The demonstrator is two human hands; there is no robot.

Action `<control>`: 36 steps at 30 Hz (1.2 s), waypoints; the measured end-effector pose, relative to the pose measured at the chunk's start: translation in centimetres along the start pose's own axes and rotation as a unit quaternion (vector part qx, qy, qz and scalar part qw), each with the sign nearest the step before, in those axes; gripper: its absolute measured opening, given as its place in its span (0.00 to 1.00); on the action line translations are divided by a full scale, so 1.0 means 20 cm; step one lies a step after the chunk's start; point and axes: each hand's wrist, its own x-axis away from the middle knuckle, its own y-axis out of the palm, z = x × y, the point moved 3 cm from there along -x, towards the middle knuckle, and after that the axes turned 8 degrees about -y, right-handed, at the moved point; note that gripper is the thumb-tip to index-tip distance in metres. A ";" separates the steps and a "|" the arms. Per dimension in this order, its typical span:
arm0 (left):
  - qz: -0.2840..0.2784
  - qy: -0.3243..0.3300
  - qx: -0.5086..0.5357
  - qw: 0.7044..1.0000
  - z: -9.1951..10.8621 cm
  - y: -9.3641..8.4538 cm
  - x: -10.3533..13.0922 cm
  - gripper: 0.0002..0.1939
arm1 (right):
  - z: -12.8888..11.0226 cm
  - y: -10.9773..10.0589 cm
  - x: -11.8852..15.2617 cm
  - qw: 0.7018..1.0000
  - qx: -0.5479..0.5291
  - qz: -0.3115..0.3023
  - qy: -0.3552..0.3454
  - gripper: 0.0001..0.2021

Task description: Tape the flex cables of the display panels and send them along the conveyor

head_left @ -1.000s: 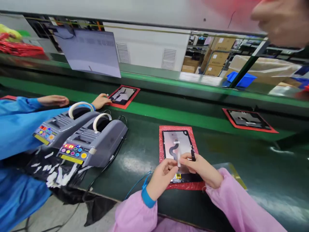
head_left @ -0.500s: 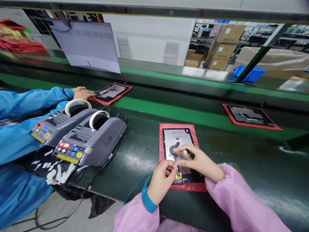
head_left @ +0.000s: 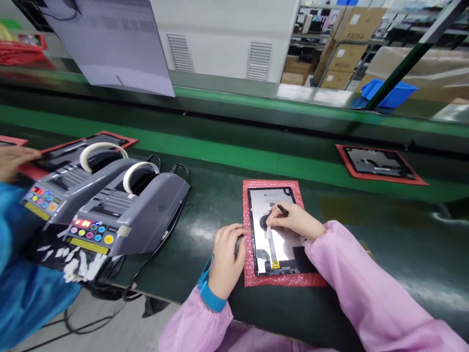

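Note:
A flat device panel (head_left: 282, 244) with a silvery back and black edges lies on a red bubble-wrap sheet (head_left: 247, 281) on the dark green table. My right hand (head_left: 295, 220) is over its upper middle, fingers closed around a dark pen-like tool (head_left: 283, 210), fingertips near a pale strip on a flat cable (head_left: 271, 247). A yellow patch (head_left: 275, 264) shows at the cable's lower end. Beside the sheet's left edge, my left hand (head_left: 227, 259) rests with fingers apart and curved, holding nothing. A blue band is round its wrist.
Two grey tape dispensers (head_left: 146, 215) with white tape rolls stand at left, cut strips before them. A co-worker's hand (head_left: 16, 159) touches a panel on red wrap behind them. Another wrapped panel (head_left: 381, 164) lies at back right. A monitor (head_left: 113, 49) hangs at upper left.
My left hand has moved left, off the panel, and its pinch has opened. My right hand has shifted slightly up the panel. The co-worker's hand and its panel have moved left; the view has shifted.

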 end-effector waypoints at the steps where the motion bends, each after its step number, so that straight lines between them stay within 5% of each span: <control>1: 0.002 0.010 -0.019 1.000 0.00 0.00 0.00 0.12 | 0.02 0.01 -0.01 1.000 0.002 0.002 -0.002 0.12; 22: -0.055 0.118 -0.316 0.940 0.03 0.13 0.04 0.20 | 0.08 0.07 -0.08 0.996 0.080 0.011 -0.032 0.04; 36: -0.028 0.206 -0.367 0.907 -0.01 0.15 0.00 0.21 | 0.01 0.00 -0.23 0.962 0.218 0.166 0.014 0.12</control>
